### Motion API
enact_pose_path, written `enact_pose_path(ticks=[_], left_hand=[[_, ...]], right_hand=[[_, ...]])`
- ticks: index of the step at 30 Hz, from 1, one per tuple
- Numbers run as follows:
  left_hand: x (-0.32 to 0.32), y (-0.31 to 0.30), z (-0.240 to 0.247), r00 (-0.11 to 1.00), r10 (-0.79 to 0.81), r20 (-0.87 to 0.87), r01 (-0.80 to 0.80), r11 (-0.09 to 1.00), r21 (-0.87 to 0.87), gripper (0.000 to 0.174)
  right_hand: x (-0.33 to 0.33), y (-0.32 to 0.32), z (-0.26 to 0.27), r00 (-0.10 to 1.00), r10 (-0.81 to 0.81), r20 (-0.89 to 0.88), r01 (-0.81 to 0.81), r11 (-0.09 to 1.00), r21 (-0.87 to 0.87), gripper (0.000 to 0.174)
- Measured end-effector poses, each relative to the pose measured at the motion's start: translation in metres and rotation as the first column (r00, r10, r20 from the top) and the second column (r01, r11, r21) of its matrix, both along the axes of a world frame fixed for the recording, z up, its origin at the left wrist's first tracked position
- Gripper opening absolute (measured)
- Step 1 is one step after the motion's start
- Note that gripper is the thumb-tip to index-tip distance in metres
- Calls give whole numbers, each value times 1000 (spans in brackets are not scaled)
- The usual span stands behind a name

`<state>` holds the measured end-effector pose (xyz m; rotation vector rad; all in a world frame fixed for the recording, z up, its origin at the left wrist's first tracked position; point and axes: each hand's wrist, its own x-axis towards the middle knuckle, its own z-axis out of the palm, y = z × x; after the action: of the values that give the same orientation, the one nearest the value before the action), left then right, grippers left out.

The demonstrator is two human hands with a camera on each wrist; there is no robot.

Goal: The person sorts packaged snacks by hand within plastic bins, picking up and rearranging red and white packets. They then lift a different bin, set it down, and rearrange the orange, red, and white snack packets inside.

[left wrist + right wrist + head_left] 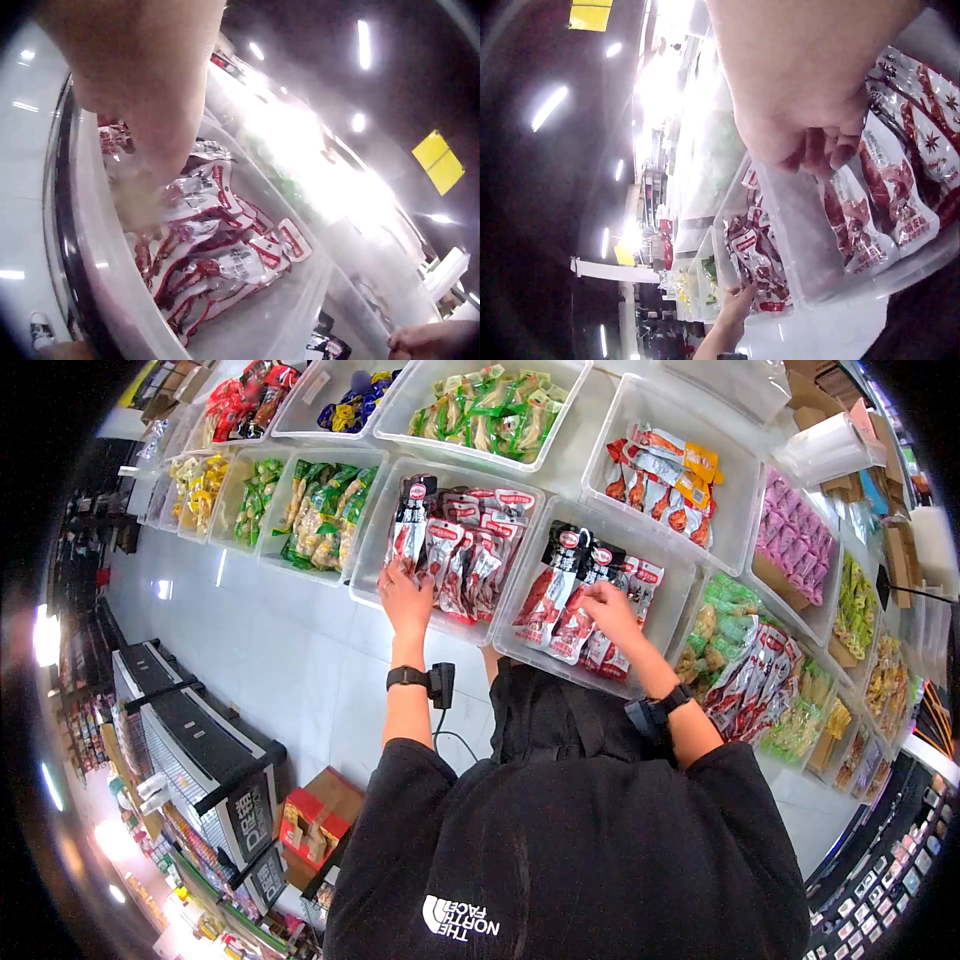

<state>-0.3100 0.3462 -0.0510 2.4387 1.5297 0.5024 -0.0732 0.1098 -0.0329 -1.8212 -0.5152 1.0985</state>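
The left hand [405, 602] is in the left bin [366, 572], at the near end of a black-topped packet [410, 520]. Its fingers are loosely bent and parted, and the fingertips meet the packets there; the left wrist view blurs this grip, and no packet is seen lifted in it. Red packets [490, 550] lie beside the black-topped one, overlapping in the same bin.

The right hand [615, 615] is over the right bin [675, 585], its fingers curled downward close to the packets. That grip is mostly closed, but I cannot tell whether it pinches a packet's edge. Two long dark-topped packets [552, 575] lie side by side in the left and middle of this bin, with smaller red-and-white packets [640, 585] to their right.

The two bins stand next to each other in the near row. Left of them is a bin of green packets [325, 510]; to their right, long red packets [755, 675] lie among green bags [722, 610]. Beyond the right bin, a far bin [735, 470] holds red-and-orange packets [665, 480].
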Motion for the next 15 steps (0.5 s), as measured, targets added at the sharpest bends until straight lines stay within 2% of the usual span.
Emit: enact_pose_path(ticks=[1, 2, 3, 5, 6, 8, 9, 13, 15], left_hand=[[-2, 5, -1, 999, 37, 13, -35, 991, -130, 60], [-6, 14, -6, 1000, 4, 11, -1, 982, -188, 66], [-9, 24, -13, 1000, -8, 17, 11, 980, -197, 66], [-9, 40, -27, 977, 76, -197, -118, 970, -211, 75], [-7, 40, -20, 979, 56, -194, -100, 969, -225, 75], [-3, 41, -3, 944, 59, -324, -141, 962, -234, 81], [1, 37, 0, 947, 46, -319, -127, 963, -239, 81], [0, 20, 29, 950, 105, -293, -156, 975, -158, 73], [-4, 9, 37, 983, 137, -124, -151, 982, -114, 70]], right_hand=[[-3, 5, -7, 999, 16, 46, -18, 999, 45, 22], [-5, 8, -11, 999, 12, -30, -11, 999, 51, 21], [-7, 11, -7, 1000, 23, -16, -22, 998, 54, 22], [-10, 14, -3, 998, 61, 12, -61, 998, -3, 19], [-11, 14, -5, 996, 73, 58, -73, 997, -4, 19], [-15, 11, -9, 988, 62, 141, -68, 997, 39, 23], [-16, 10, -11, 985, 50, 165, -58, 997, 47, 22], [-14, 0, -3, 999, -2, -53, 2, 1000, -3, 18], [-13, -2, -6, 995, 15, -97, -13, 1000, 16, 18]])
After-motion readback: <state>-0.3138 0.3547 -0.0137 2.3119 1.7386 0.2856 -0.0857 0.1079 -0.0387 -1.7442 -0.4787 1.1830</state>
